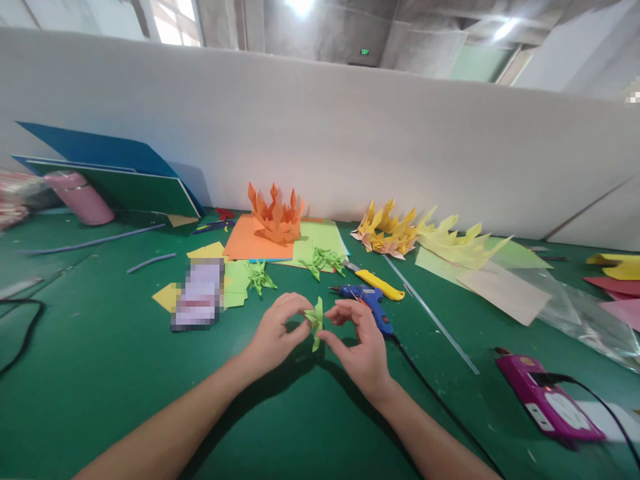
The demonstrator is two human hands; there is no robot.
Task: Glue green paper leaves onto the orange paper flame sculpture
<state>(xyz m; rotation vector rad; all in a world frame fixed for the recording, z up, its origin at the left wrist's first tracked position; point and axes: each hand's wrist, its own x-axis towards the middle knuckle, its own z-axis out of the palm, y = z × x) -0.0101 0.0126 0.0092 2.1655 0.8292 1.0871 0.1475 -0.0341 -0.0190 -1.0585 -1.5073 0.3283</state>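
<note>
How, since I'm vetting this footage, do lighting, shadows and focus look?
Head view, throughout: the ceiling lamp glares white; left hand and right hand cast soft shadows on the green table; the green folded paper looks fairly clear; the far-left striped bundle looks smeared; pixelation masks the phone-like item.

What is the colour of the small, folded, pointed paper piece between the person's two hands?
The folded paper piece is light green, seen best in the head view.

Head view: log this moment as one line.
Left hand: holds light-green folded-paper piece; right hand: curled open beside it, thumb contact unclear; nearby: blue plastic glue gun; farther back: orange folded-paper crown
</note>
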